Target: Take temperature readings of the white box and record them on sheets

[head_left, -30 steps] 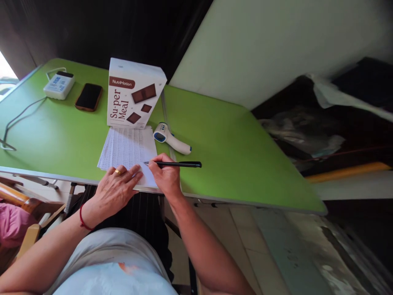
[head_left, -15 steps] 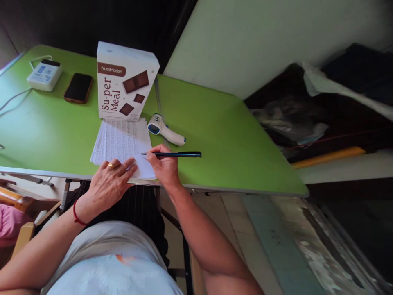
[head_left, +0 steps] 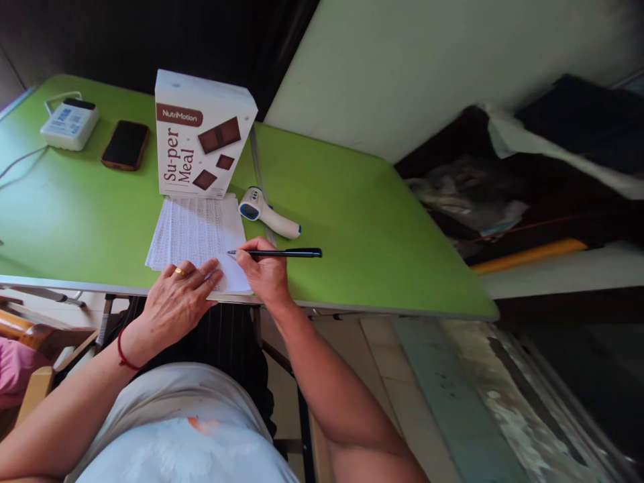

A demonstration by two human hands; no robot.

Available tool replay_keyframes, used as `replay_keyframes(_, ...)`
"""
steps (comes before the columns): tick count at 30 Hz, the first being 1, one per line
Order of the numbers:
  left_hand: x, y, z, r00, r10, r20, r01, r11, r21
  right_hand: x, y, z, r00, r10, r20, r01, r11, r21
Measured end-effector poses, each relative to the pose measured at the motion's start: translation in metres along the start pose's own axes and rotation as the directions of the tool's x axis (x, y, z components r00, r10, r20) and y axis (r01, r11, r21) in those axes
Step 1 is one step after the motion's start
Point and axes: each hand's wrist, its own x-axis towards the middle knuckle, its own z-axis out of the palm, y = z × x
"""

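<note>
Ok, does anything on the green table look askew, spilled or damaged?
Nothing spilled or damaged shows. The paper sheets look slightly askew: their left edges fan out in front of the white box instead of lining up.

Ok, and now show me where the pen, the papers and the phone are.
Pen [head_left: 296,253], head view: on its black barrel.
Papers [head_left: 201,229], head view: on the top sheet's rows of marks.
Phone [head_left: 125,143], head view: on its dark screen.

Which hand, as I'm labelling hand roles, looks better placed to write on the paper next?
Probably the right hand: it grips the black pen, whose tip is over the paper. The left hand rests its fingers on the paper's near part and holds no pen.
</note>
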Motion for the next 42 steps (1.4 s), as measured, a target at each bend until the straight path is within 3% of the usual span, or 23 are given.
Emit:
replay_keyframes(32,-0.0004,-0.0007,0.0011,1.000,0.002,-0.010,-0.002,1.000,0.014,0.0019,-0.0004,-0.0003,0.999,0.004,0.047,-0.002,0.999,-0.053)
replay_keyframes(42,0.0006,0.0003,0.0013,0.999,-0.012,0.043,0.012,1.000,0.000,0.0015,0.0043,-0.0002,0.999,-0.037,-0.005,0.037,0.999,-0.036)
